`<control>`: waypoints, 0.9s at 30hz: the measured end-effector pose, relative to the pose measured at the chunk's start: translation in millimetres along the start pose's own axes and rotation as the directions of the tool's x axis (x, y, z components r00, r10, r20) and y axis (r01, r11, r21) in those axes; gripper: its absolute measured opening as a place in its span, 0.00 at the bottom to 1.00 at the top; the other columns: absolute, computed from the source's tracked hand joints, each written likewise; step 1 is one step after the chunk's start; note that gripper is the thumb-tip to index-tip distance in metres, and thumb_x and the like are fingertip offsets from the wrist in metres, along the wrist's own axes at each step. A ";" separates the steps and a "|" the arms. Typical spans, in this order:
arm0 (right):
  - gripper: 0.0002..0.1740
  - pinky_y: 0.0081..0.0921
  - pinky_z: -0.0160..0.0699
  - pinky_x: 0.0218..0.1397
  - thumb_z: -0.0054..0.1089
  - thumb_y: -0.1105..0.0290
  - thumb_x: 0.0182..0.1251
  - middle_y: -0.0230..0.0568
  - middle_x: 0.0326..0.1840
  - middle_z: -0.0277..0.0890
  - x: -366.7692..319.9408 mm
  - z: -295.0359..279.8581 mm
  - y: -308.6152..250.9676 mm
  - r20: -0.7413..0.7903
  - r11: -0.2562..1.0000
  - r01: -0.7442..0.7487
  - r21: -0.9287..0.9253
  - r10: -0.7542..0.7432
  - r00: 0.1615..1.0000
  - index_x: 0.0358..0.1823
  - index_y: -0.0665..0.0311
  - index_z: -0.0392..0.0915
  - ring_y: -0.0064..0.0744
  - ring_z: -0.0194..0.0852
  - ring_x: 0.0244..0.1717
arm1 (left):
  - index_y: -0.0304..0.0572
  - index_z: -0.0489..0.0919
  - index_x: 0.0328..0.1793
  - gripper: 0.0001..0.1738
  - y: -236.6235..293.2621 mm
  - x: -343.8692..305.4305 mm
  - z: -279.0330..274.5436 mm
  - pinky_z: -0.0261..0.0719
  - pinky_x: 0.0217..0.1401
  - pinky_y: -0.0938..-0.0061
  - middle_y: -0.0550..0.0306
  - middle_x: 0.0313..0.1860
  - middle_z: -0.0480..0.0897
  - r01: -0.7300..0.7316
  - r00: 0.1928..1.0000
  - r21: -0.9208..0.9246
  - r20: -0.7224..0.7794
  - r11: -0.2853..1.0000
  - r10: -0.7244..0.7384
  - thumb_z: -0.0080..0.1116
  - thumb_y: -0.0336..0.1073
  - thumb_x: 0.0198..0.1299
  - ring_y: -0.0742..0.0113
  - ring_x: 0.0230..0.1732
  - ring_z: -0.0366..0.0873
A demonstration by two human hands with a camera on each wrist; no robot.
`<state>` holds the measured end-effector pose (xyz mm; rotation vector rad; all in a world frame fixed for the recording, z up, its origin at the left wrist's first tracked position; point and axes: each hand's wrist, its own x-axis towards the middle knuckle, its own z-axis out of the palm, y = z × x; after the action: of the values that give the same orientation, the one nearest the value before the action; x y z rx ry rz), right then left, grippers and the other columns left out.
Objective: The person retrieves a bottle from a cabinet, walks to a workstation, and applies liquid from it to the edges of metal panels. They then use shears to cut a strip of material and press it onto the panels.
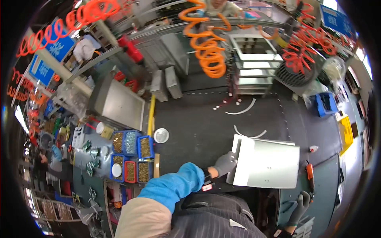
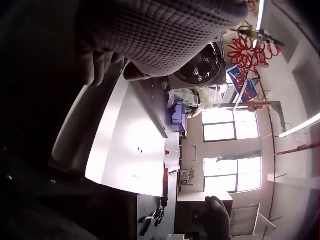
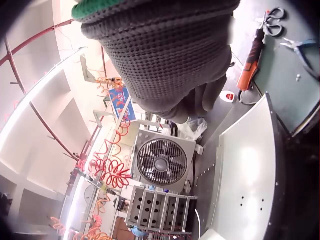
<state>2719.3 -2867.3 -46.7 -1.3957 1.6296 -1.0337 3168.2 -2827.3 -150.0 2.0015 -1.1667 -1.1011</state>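
A pale sheet-metal panel point(image 1: 268, 164) with raised edges and small holes lies at the table's front. At its left edge, the gloved left hand point(image 1: 226, 164) grips the rim. The left wrist view shows this hand point(image 2: 165, 32) with its thumb and fingers on either side of the panel's point(image 2: 132, 140) edge. Off the panel's right front corner is the gloved right hand point(image 1: 299, 208), fingers loosely bent and holding nothing. The right wrist view has this hand point(image 3: 165, 60) near an orange-and-black tool point(image 3: 251, 62), not touching it; the panel point(image 3: 247, 175) curves below.
Bins of small hardware point(image 1: 131, 170) and a round white lid point(image 1: 161, 135) are on the left. Curved white strips point(image 1: 242, 109) lie behind the panel. A metal rack point(image 1: 256, 63) stands at the back, beside hanging orange coils point(image 1: 210, 55). Blue-handled pliers point(image 3: 300, 47) lie at right.
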 end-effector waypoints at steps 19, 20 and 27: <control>0.09 0.16 0.70 0.47 0.56 0.76 0.71 0.28 0.43 0.79 16.9 -77.4 -21.1 -0.218 0.997 0.073 0.030 -0.065 0.974 0.48 0.68 0.83 0.17 0.71 0.42 | 0.23 0.81 0.60 0.22 68.1 -19.3 14.7 0.84 0.54 0.67 0.47 0.52 0.87 0.335 0.920 -0.598 0.375 0.728 -0.115 0.64 0.36 0.68 0.62 0.50 0.86; 0.10 0.16 0.69 0.47 0.55 0.76 0.71 0.29 0.44 0.79 18.3 -72.5 -25.4 -0.232 0.997 0.074 -0.003 -0.073 0.970 0.48 0.67 0.83 0.17 0.71 0.41 | 0.24 0.81 0.61 0.25 53.3 -20.9 14.0 0.83 0.55 0.67 0.47 0.53 0.87 0.218 0.954 -0.705 0.298 0.675 0.003 0.65 0.39 0.67 0.62 0.51 0.85; 0.12 0.14 0.64 0.37 0.55 0.68 0.77 0.25 0.39 0.71 41.9 -60.9 57.8 -0.124 0.991 0.111 -0.074 -0.120 0.985 0.54 0.64 0.81 0.15 0.64 0.34 | 0.29 0.78 0.67 0.31 55.1 -95.6 -181.6 0.81 0.59 0.69 0.50 0.53 0.86 0.171 0.985 -0.621 0.135 0.765 -0.110 0.66 0.47 0.68 0.65 0.53 0.84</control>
<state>2635.6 -2897.4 -76.6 -1.5103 1.7053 -1.1663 3275.1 -2755.8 19.2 1.5233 -0.5603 -1.4416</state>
